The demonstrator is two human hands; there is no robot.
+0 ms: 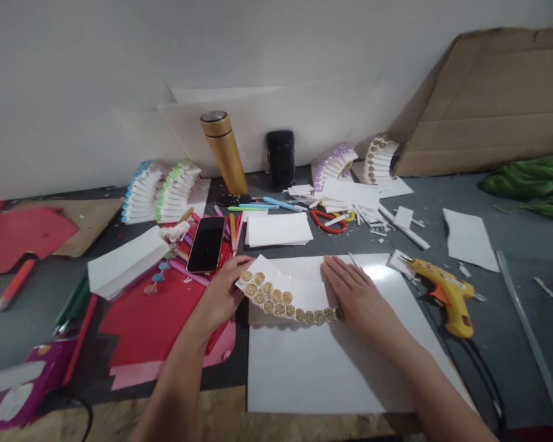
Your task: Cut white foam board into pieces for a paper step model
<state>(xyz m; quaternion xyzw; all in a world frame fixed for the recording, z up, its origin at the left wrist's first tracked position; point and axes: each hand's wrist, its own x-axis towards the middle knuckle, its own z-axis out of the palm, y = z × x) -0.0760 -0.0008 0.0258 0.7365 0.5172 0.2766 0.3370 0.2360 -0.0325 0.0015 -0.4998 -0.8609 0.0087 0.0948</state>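
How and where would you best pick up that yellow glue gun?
I'd take the yellow glue gun by its handle, coming from the near right: the handle juts toward the person, with the orange trigger on its left, while the metal nozzle points away, leftward.

At five o'clock the board (304,374) is gleaming, smooth and glossy. Rough, glittery discs (279,309) are edging the paper fan (304,298) at six. The flask (229,156) at eleven is showing a metallic sheen; at two, the cardboard (502,110) is looking matt.
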